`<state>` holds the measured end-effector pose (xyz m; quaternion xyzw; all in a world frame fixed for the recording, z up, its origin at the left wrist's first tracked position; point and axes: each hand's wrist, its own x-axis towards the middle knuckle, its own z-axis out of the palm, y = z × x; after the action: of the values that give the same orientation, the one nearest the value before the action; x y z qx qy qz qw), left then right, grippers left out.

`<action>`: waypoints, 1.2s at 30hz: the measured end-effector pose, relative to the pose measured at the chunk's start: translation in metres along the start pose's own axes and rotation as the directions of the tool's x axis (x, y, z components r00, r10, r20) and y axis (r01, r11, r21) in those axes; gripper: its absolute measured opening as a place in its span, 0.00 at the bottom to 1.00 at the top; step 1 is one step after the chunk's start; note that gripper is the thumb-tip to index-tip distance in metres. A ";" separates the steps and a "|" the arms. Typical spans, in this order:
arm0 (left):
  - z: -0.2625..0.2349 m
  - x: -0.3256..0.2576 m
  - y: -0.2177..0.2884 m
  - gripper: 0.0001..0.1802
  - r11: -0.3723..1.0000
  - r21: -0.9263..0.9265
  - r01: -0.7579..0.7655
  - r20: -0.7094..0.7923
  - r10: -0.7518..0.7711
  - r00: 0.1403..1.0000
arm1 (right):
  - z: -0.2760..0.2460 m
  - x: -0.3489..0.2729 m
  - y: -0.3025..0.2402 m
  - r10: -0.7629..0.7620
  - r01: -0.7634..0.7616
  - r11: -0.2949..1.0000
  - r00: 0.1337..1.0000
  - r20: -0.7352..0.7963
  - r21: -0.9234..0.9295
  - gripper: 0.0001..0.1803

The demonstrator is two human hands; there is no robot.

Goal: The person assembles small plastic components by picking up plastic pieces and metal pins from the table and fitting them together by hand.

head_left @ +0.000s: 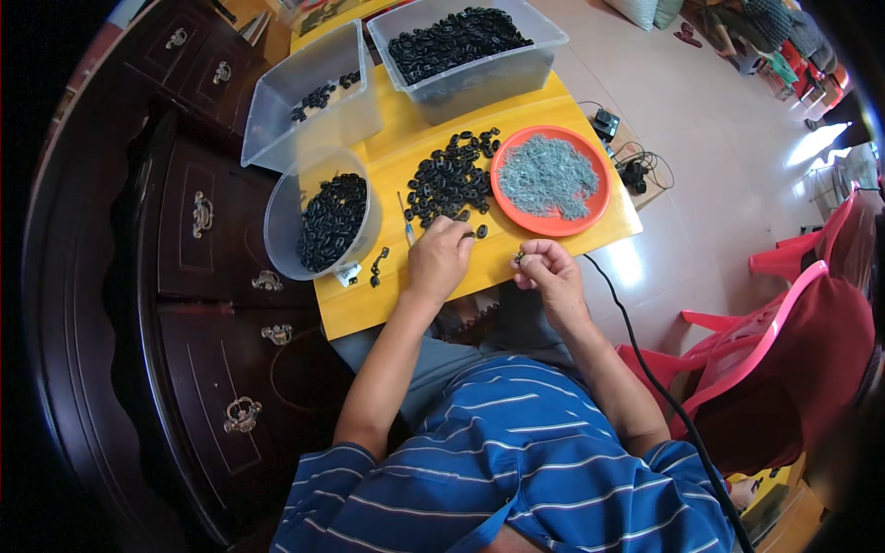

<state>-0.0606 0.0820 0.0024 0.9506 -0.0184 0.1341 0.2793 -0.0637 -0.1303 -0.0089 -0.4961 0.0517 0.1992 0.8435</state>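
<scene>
Black oval parts (442, 180), small, glossy and bead-like, some showing a paler centre: one loose heap on a yellow table (590, 217), too many and too overlapped to count. Clock positions are read from this heap, with 12 pointing away from the wearer. Stray oval part (482, 231), quantity one, at 5, just beside the left fingertips. Joined black pieces (376, 267), one short cluster, roughly three, at 7. Clear containers, three: a round tub (281, 230) at 8, holding a deep pile of the same parts; a rectangular bin (267, 129) at 10, with a sparse scatter; a second rectangular bin (479, 88) at 12, thickly filled. Red plate (546, 226), one, at 3, bearing thin silvery-grey pieces (548, 175), tangled and uncountable. Slim tool (408, 226), one, at 8, beside the heap. Hands, two: left hand (438, 258) at 6, thumb and forefinger close together at a dark part by the tips, though whether they grip it cannot be told; right hand (556, 281) at 5, thumb and forefinger pinching a small dark piece (521, 255) above the near edge, its finer shape too small to tell.
</scene>
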 end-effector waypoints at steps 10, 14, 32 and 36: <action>-0.004 -0.004 0.008 0.09 0.999 0.037 -0.003 0.055 0.001 0.999 | 0.006 0.004 0.004 0.027 -0.025 0.999 0.999 0.044 -0.043 0.09; -0.003 -0.006 0.009 0.08 1.000 -0.020 0.004 0.071 -0.002 0.997 | 0.008 0.005 0.007 0.030 -0.026 0.998 0.996 0.082 -0.049 0.09; -0.001 -0.030 -0.008 0.14 0.579 -0.739 0.345 0.280 -0.202 0.939 | 0.016 0.010 0.005 0.069 -0.060 0.994 0.993 0.099 -0.095 0.08; -0.004 -0.032 -0.016 0.16 0.688 -0.679 0.257 0.244 -0.119 0.963 | 0.017 0.018 0.013 0.061 -0.038 0.990 0.983 0.175 -0.133 0.07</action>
<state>-0.0909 0.0959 -0.0112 0.7765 0.0043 0.0009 0.6300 -0.0541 -0.1050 -0.0167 -0.5284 -0.0248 0.2669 0.8056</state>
